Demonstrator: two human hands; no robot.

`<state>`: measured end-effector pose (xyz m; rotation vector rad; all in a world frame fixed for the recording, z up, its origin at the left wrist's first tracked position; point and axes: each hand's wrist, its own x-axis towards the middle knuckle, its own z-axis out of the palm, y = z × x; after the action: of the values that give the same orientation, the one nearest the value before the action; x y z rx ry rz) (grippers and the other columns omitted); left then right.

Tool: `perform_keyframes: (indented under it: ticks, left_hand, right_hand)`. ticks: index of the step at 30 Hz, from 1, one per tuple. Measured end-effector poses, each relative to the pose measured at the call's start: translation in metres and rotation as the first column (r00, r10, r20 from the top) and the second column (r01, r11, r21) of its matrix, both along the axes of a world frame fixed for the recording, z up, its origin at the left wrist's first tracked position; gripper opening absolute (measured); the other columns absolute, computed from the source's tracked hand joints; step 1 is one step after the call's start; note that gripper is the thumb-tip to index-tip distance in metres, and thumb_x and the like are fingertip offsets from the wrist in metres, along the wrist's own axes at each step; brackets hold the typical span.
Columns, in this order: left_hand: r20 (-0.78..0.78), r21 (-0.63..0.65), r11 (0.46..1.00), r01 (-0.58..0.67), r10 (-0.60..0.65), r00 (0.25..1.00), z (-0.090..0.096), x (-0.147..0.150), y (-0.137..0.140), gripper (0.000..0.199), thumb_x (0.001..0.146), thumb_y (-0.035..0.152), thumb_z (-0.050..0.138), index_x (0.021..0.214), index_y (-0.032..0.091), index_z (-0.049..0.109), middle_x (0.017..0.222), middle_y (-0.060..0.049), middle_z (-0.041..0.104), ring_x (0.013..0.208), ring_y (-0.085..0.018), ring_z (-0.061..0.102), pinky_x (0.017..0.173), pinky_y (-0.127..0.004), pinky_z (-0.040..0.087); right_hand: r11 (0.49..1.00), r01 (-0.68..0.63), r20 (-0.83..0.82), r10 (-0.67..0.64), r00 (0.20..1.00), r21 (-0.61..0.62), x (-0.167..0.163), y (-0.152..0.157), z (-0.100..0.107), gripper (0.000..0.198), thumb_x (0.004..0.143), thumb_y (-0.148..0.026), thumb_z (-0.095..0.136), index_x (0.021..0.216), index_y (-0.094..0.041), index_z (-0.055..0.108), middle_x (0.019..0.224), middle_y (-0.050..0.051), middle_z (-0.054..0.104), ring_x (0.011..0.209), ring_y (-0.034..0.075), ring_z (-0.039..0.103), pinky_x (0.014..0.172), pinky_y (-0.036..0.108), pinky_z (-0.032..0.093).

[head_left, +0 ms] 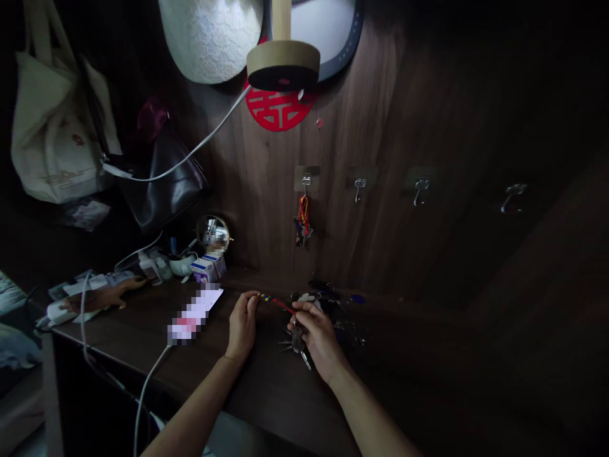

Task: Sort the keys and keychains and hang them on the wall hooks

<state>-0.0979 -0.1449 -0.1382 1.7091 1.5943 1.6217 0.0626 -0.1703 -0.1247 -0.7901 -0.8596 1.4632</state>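
Note:
Both hands hold a braided cord (277, 301) in red, yellow, blue and green over the dark desk. My left hand (243, 324) pinches its left end, fingers closed. My right hand (318, 336) is closed on the cord's red end, where a bunch of keys (297, 341) dangles. A long silvery piece hangs lowest among these keys. Just behind my right hand lie more keys (314, 299) and a dark blue tag (356, 298); the hand hides part of this pile.
On the wall, one hook (306, 181) carries another corded key bunch (303, 219); several bare hooks (360, 189) run to its right. A phone (195, 314) with a white cable, a small box (208, 268) and a round mirror (213, 233) stand left. A lamp (283, 65) hangs overhead.

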Motion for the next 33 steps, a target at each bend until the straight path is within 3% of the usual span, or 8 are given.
perform_keyframes:
  ticks: [2, 5, 10, 15, 20, 25, 29, 33]
  left_hand:
    - [-0.047, -0.047, 0.998, 0.038, -0.041, 0.998, 0.000, 0.000, 0.002, 0.028, 0.087, 0.037, 0.037, 0.090, 0.018, 0.058, 0.084, -0.004, 0.065, 0.080, -0.018, 0.061, 0.073, -0.029, 0.047]
    - [-0.137, -0.075, 0.993, 0.090, -0.099, 0.986, -0.002, 0.000, 0.005, 0.027, 0.088, 0.036, 0.038, 0.091, 0.019, 0.059, 0.087, -0.005, 0.066, 0.083, -0.019, 0.062, 0.075, -0.031, 0.047]
    - [-0.325, 0.021, 0.995, 0.096, -0.084, 0.942, -0.004, -0.001, 0.003, 0.024, 0.088, 0.028, 0.039, 0.098, 0.019, 0.059, 0.094, -0.006, 0.066, 0.090, -0.020, 0.058, 0.084, -0.036, 0.042]
    - [-0.415, 0.035, 0.981, 0.192, -0.161, 0.895, 0.000, 0.004, -0.005, 0.022, 0.089, 0.029, 0.040, 0.094, 0.022, 0.060, 0.090, -0.004, 0.066, 0.088, -0.019, 0.057, 0.085, -0.036, 0.040]
    - [-0.385, -0.032, 0.962, 0.272, -0.263, 0.884, 0.003, 0.009, -0.010, 0.023, 0.087, 0.036, 0.046, 0.101, 0.022, 0.058, 0.097, -0.005, 0.064, 0.092, -0.020, 0.056, 0.083, -0.035, 0.041]
    - [-0.340, -0.030, 0.967, 0.253, -0.248, 0.907, -0.001, 0.010, -0.008, 0.028, 0.078, 0.040, 0.058, 0.099, 0.020, 0.057, 0.096, -0.005, 0.064, 0.091, -0.021, 0.057, 0.084, -0.037, 0.042]
    - [-0.324, -0.037, 0.969, 0.243, -0.242, 0.915, -0.003, 0.009, -0.006, 0.020, 0.084, 0.036, 0.049, 0.094, 0.021, 0.058, 0.091, -0.005, 0.064, 0.088, -0.021, 0.057, 0.082, -0.036, 0.042]
    - [-0.267, -0.036, 0.949, 0.312, -0.310, 0.913, 0.003, 0.010, -0.011, 0.021, 0.088, 0.034, 0.042, 0.094, 0.021, 0.058, 0.090, -0.005, 0.063, 0.087, -0.020, 0.057, 0.082, -0.034, 0.042]
  right_hand:
    - [0.998, -0.026, -0.122, 0.018, 0.992, -0.065, 0.002, -0.001, 0.004, 0.024, 0.063, -0.028, 0.071, 0.084, -0.018, 0.064, 0.069, 0.000, 0.065, 0.062, 0.013, 0.061, 0.057, 0.024, 0.045]
    - [0.994, -0.046, -0.236, 0.022, 0.972, -0.097, 0.006, -0.001, 0.007, 0.024, 0.065, -0.028, 0.070, 0.086, -0.018, 0.068, 0.085, 0.005, 0.069, 0.080, 0.017, 0.065, 0.069, 0.028, 0.049]
    - [0.995, -0.087, -0.297, 0.069, 0.952, -0.049, 0.010, -0.001, 0.007, 0.031, 0.075, -0.037, 0.059, 0.099, -0.019, 0.068, 0.110, 0.008, 0.065, 0.109, 0.022, 0.056, 0.094, 0.037, 0.042]
    - [0.991, -0.131, -0.201, 0.133, 0.971, 0.020, 0.009, 0.001, 0.002, 0.042, 0.083, -0.050, 0.044, 0.109, -0.023, 0.064, 0.124, 0.008, 0.058, 0.121, 0.021, 0.046, 0.100, 0.041, 0.034]
    - [0.979, -0.187, -0.017, 0.189, 0.982, 0.085, 0.002, -0.002, 0.001, 0.051, 0.085, -0.057, 0.034, 0.118, -0.027, 0.057, 0.132, 0.007, 0.051, 0.127, 0.019, 0.038, 0.102, 0.043, 0.031]
    - [0.959, -0.255, 0.066, 0.248, 0.967, 0.125, -0.006, -0.011, -0.002, 0.051, 0.085, -0.057, 0.037, 0.128, -0.032, 0.047, 0.144, 0.000, 0.033, 0.134, 0.015, 0.024, 0.107, 0.040, 0.021]
    - [0.967, -0.220, 0.148, 0.201, 0.968, 0.130, -0.007, -0.012, -0.004, 0.051, 0.084, -0.056, 0.041, 0.129, -0.034, 0.045, 0.144, 0.000, 0.033, 0.134, 0.017, 0.025, 0.105, 0.043, 0.023]
    - [0.982, -0.100, 0.156, 0.074, 0.985, 0.163, -0.006, -0.006, -0.005, 0.047, 0.084, -0.054, 0.042, 0.124, -0.031, 0.050, 0.136, 0.004, 0.046, 0.127, 0.020, 0.037, 0.098, 0.041, 0.034]
